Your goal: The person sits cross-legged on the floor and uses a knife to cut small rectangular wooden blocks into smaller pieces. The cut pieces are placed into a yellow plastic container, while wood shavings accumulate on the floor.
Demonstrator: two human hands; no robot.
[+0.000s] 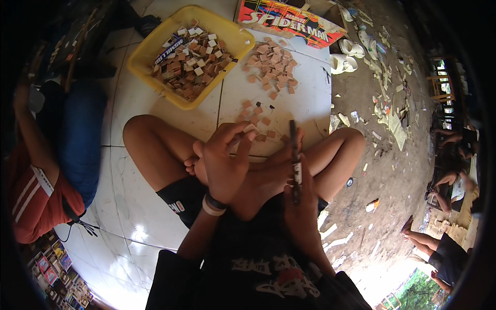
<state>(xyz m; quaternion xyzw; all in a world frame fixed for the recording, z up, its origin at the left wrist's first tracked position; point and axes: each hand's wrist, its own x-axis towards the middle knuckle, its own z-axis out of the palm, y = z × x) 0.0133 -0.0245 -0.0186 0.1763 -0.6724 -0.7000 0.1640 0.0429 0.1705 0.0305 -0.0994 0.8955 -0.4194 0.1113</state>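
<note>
My left hand [226,164] is raised over my crossed legs, thumb and fingers pinching a small tan square piece [250,127]. To its right, my right hand [304,194] is closed around a slim dark tool [295,163] with a pale patch partway along it. The tool stands nearly upright, and motion blur hides its exact kind. Just beyond my hands, several loose square pieces [266,121] lie scattered on the white tiles. A larger heap of the same tan squares [271,62] sits farther off.
A yellow basin [188,105] of tan and pale squares stands at the far left of the heap. Behind the heap lies a red printed box [289,21]. Another person's blue-clad leg [80,139] is close on the left. Littered bare ground [382,170] borders the tiles on the right.
</note>
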